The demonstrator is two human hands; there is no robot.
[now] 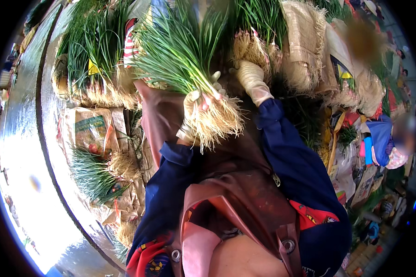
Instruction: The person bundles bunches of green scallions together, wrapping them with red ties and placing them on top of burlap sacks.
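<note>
My left hand (191, 107), in a pale glove, grips a large bunch of green garlic or scallions (202, 78) above my lap. Its long green leaves fan up and to the left. Pinkish bulbs and a shaggy tuft of pale roots hang toward me. My gloved right hand (251, 78) reaches forward to another rooted bunch (258, 48), against the lower side of its roots. Its fingertips are partly hidden there, so whether they grasp anything is unclear. A brown waterproof apron (225, 166) covers my front and lap.
More bunches (100, 69) stand packed at the far left, roots toward me. Loose plants (93, 173) lie on woven sacks (93, 124) to my left, beside a wet, shiny floor (27, 145). Wrapped bundles (303, 48) line the far right. Another person (384, 142) sits at the right edge.
</note>
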